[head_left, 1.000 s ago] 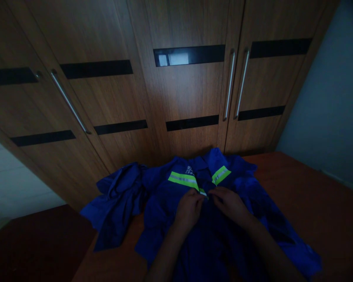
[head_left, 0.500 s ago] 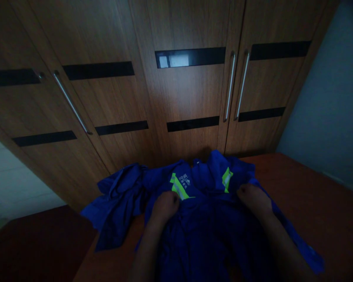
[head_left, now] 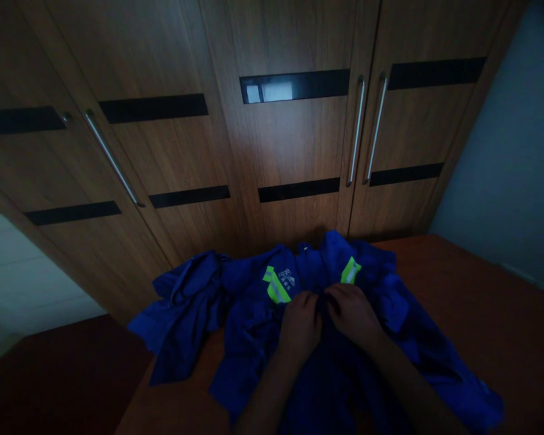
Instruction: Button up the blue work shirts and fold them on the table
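Note:
A dark blue garment [head_left: 254, 350] with yellow-green reflective strips and a printed chest logo lies spread on a reddish-brown surface. My left hand [head_left: 303, 317] is closed on the cloth at the middle of its front, just right of the logo. Close beside it, my right hand [head_left: 351, 308] pinches the cloth below the right reflective strip [head_left: 350, 270]. Dark folds hang between the two hands, and the fingertips are partly hidden in shadow. One sleeve lies bunched at the left, the other stretches toward the lower right.
Behind the garment stands a wooden wardrobe [head_left: 290, 139] with black bands and metal handles. The reddish-brown surface [head_left: 471, 314] extends to the right, beside a bluish wall [head_left: 508, 157]. A pale wall is at the left.
Both hands have moved inward from the two sides of the chest and are now nearly together at the middle. The front cloth has been drawn in with them.

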{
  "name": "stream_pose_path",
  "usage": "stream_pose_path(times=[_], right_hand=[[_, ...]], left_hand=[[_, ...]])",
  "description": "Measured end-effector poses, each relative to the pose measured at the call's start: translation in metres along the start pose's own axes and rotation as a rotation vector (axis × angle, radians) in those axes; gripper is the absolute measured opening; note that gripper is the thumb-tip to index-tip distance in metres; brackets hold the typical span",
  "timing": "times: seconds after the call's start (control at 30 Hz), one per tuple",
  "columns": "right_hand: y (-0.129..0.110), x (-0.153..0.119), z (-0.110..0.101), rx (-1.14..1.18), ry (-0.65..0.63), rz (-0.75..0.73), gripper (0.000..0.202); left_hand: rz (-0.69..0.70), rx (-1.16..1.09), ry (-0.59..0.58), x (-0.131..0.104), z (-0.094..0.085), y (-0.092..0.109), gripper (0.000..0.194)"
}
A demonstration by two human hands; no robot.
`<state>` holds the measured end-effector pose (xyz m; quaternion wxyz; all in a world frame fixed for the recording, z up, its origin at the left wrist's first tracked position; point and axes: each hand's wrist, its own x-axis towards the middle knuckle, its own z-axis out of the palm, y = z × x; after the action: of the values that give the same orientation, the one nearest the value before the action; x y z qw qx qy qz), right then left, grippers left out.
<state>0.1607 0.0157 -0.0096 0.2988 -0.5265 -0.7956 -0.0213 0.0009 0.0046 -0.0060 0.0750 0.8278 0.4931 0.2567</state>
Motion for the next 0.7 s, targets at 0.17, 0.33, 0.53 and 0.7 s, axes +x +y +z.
stream_pose_path(times=[0.17,0.33,0.53,0.7], right_hand=[[0.006,-0.002,0.014,0.021,-0.112,0.023,0.02],[0.002,-0.005,0.019,0.108,-0.052,0.013,0.023],[0.003,-0.008,0.02,0.128,-0.057,-0.046,0.027],[0.003,-0.007,0.02,0.109,-0.055,-0.025,0.026]], left_hand=[[-0.068,-0.019,0.011,-0.001,0.015,-0.011,0.03],[-0.088,-0.077,0.06,0.001,0.008,-0.012,0.022],[-0.073,-0.091,0.057,0.002,0.004,-0.011,0.028],[-0.033,-0.101,0.044,0.0,0.006,-0.012,0.03]])
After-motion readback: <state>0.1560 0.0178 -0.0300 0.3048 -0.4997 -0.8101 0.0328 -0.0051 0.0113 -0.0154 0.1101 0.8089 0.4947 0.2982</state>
